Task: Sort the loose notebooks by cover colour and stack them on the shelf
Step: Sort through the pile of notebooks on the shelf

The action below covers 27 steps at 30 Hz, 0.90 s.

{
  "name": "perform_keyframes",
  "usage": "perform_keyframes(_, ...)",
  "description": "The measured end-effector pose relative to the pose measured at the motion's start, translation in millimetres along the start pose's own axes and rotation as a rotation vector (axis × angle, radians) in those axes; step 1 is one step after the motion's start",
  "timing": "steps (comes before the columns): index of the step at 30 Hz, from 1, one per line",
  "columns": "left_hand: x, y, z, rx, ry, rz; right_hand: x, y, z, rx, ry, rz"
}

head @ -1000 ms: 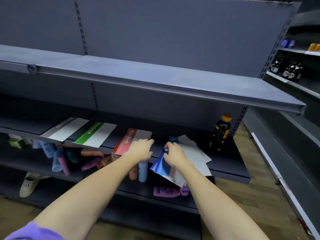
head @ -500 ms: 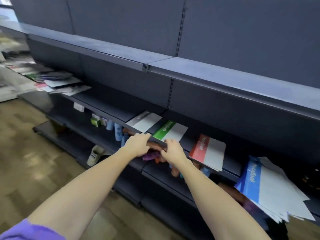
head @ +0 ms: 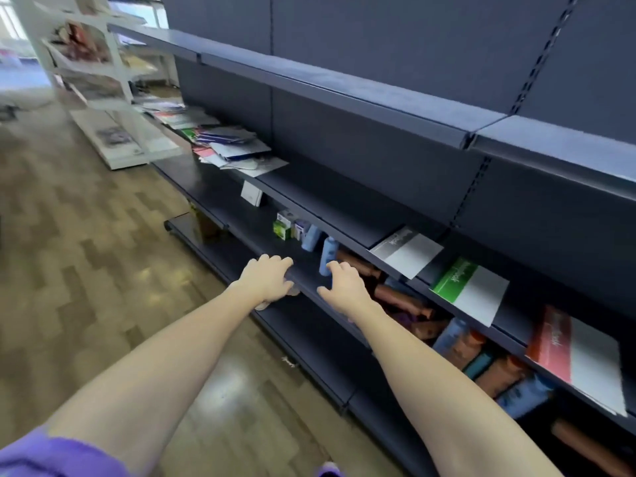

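Observation:
A loose heap of notebooks (head: pixel 227 146) lies on the dark shelf (head: pixel 323 201) far to the left. Three sorted notebooks sit further right on the same shelf: a grey-and-white one (head: pixel 407 251), a green-and-white one (head: pixel 469 289) and a red-and-white one (head: pixel 578 352). My left hand (head: pixel 268 278) and my right hand (head: pixel 346 287) reach out in front of the lower shelf edge, fingers relaxed, holding nothing. Both hands are well short of the loose heap.
Bottles and tubes (head: pixel 406 297) lie on the lower shelf (head: pixel 309 284) under the notebooks, with small boxes (head: pixel 287 227) to their left. A white price tag (head: pixel 251 194) hangs on the shelf edge. A white display rack (head: pixel 103 98) stands at the aisle's far end on the wooden floor (head: pixel 86 270).
The view has swung left along the shelving. Both hands let go of the blue notebook, which has left the view, and moved left past the sorted notebooks; the loose heap has come closer.

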<state>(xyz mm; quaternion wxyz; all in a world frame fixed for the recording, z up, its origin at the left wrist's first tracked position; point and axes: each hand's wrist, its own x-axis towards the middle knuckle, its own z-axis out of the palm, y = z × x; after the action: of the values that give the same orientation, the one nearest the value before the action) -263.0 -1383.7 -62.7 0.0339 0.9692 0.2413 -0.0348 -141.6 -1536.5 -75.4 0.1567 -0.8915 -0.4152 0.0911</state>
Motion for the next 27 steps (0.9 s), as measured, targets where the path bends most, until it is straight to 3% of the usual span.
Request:
perform_keyframes(9, 72.5, -129.2, -9.2, -0.005, 0.039, -0.107, 135.3, -85.7, 36.2, 0.021, -0.02, -0.085)
perform_keyframes(17, 170.8, -255.7, -45.9, 0.098, 0.013, -0.101, 282.9, -160.3, 59.4, 0.163, 0.004, -0.07)
perform_keyframes(27, 265.7, -388.0, -76.9, -0.006, 0.095, -0.14, 424.8, -236.0, 63.5, 0.101, 0.025, -0.105)
